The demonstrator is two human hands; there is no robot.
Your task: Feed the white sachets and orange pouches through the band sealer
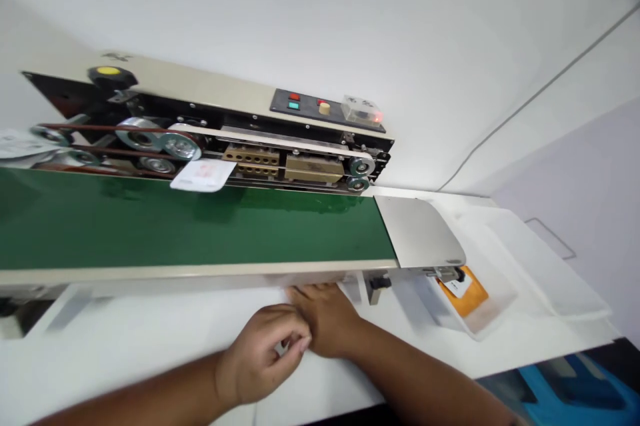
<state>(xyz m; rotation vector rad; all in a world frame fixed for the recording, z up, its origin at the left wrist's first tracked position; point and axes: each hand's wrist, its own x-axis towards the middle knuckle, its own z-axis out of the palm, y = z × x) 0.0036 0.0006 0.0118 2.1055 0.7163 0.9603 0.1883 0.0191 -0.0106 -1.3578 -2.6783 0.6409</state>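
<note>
My left hand point(267, 353) is loosely curled, thumb and fingertips together, beside my right wrist; nothing shows in it. My right hand point(323, 319) rests on the white table point(200, 319) in front of the machine, its fingertips partly under the conveyor's edge. Behind them runs the green conveyor belt point(200, 233). A small white packet point(204, 175) sticks out of the sealing machine point(220, 89) near its rollers, above the belt. At the far left edge lies another whitish packet point(23, 146), partly out of view.
A metal plate point(420, 233) ends the conveyor at the right. Beyond it stands a translucent bin point(493, 293) holding an orange packet point(465, 293). Below the table at the lower right is a blue object point(575, 389). A white wall rises behind the machine.
</note>
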